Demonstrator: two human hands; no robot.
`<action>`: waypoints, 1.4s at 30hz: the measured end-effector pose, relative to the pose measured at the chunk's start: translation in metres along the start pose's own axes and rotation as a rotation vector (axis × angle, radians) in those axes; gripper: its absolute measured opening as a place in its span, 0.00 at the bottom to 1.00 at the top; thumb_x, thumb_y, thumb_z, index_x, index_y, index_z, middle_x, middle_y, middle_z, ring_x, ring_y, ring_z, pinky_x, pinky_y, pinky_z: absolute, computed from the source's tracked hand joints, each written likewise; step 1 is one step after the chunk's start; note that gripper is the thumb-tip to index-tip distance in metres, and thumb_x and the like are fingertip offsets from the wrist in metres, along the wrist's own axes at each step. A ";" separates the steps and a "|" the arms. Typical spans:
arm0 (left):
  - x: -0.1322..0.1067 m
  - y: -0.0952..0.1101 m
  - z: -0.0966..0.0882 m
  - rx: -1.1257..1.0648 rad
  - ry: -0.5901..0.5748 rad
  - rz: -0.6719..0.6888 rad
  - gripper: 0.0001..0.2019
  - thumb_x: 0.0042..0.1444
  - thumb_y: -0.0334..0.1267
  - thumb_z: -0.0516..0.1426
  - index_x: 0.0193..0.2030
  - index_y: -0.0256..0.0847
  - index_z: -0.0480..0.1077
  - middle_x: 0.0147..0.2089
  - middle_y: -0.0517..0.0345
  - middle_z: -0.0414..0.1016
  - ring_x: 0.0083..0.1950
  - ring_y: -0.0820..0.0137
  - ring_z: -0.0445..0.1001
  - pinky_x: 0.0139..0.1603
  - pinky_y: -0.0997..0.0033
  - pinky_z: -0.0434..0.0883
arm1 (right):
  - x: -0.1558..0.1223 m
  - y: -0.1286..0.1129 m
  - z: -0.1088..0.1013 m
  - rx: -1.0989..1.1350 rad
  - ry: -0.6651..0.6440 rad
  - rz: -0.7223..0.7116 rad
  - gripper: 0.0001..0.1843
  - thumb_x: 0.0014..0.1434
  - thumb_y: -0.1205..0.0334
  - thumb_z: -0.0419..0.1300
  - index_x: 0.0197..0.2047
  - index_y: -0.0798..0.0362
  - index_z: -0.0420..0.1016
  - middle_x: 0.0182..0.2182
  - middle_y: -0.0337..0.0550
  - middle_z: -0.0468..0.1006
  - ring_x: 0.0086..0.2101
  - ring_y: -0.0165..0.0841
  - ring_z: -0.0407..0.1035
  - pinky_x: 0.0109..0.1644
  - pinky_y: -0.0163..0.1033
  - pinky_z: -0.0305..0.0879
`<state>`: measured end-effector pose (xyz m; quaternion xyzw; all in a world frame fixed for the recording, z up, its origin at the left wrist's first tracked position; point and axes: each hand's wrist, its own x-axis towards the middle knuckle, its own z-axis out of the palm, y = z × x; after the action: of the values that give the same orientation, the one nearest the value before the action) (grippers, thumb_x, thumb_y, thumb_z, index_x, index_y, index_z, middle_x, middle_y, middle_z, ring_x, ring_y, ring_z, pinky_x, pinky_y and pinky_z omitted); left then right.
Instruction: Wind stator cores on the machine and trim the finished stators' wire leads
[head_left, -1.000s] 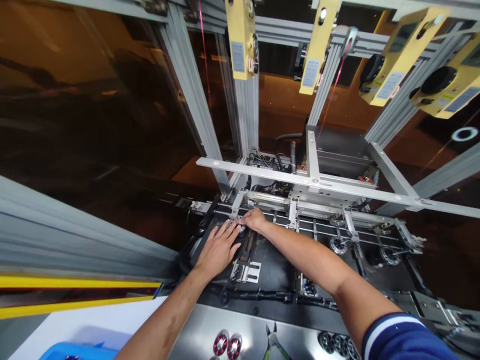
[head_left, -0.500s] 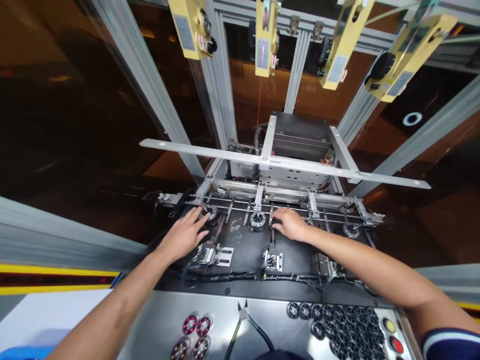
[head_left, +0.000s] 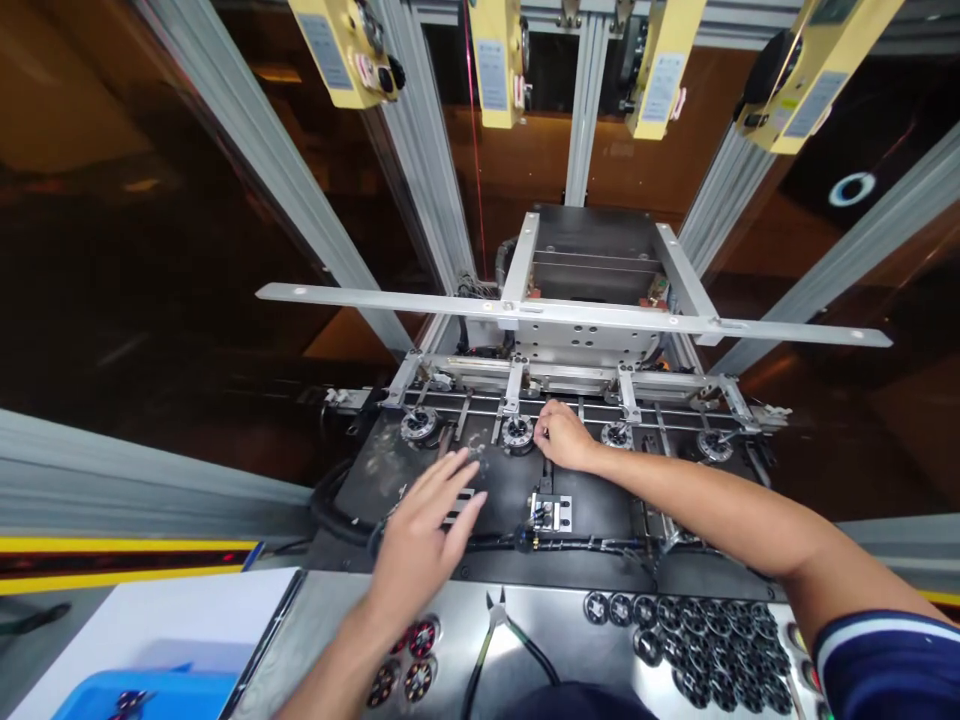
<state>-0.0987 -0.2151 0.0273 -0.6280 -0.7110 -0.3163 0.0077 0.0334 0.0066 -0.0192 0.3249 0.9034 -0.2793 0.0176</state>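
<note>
My left hand (head_left: 426,525) is open, fingers spread, above the front of the black machine plate (head_left: 491,490). It appears to hold nothing. My right hand (head_left: 566,437) has its fingers curled together right beside the second round slotted motor core (head_left: 517,433); anything pinched in them is hidden. Similar cores sit in the holders at the left (head_left: 420,427), at the centre right (head_left: 616,434) and at the far right (head_left: 714,446). A thin red wire (head_left: 478,170) runs down from a yellow wire tensioner (head_left: 495,65) behind the crossbar.
A long metal crossbar (head_left: 427,303) spans above the holders. On the steel tray (head_left: 540,615) lie side cutters (head_left: 496,615), several bare black cores (head_left: 720,640) and several red-wound cores (head_left: 420,680). A blue bin (head_left: 169,695) stands at lower left.
My left hand has drawn back from the leftmost core toward me and to the right, uncovering that core. My right hand stays beside the second core, shifted slightly left. The camera view has moved too.
</note>
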 end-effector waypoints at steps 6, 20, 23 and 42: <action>0.019 -0.005 0.077 0.093 -0.135 -0.009 0.21 0.65 0.36 0.53 0.64 0.38 0.67 0.68 0.43 0.67 0.72 0.51 0.60 0.65 0.45 0.68 | 0.046 -0.002 0.004 0.218 -0.118 0.404 0.17 0.66 0.57 0.61 0.54 0.56 0.72 0.50 0.47 0.76 0.44 0.37 0.74 0.47 0.47 0.75; 0.037 -0.016 0.091 0.265 -0.351 0.051 0.26 0.60 0.32 0.54 0.66 0.35 0.65 0.71 0.40 0.61 0.72 0.47 0.59 0.65 0.43 0.64 | 0.046 -0.002 0.001 0.514 -0.112 0.445 0.16 0.66 0.56 0.60 0.52 0.56 0.73 0.48 0.46 0.77 0.44 0.37 0.75 0.47 0.47 0.75; 0.039 -0.016 0.087 0.286 -0.381 0.067 0.28 0.58 0.31 0.55 0.67 0.36 0.64 0.72 0.43 0.60 0.72 0.50 0.59 0.67 0.45 0.63 | 0.050 -0.002 0.001 0.512 -0.103 0.429 0.16 0.66 0.56 0.60 0.53 0.56 0.73 0.49 0.46 0.76 0.44 0.37 0.75 0.47 0.47 0.75; 0.043 -0.011 0.081 0.255 -0.305 0.057 0.22 0.58 0.36 0.56 0.59 0.34 0.72 0.70 0.34 0.62 0.70 0.43 0.62 0.63 0.43 0.68 | -0.139 0.117 -0.075 0.085 0.268 0.019 0.07 0.61 0.64 0.64 0.42 0.59 0.78 0.39 0.46 0.81 0.42 0.38 0.75 0.51 0.47 0.69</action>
<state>-0.0868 -0.1401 -0.0249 -0.6824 -0.7202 -0.1246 -0.0119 0.2246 0.0394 0.0162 0.3683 0.8819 -0.2713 -0.1142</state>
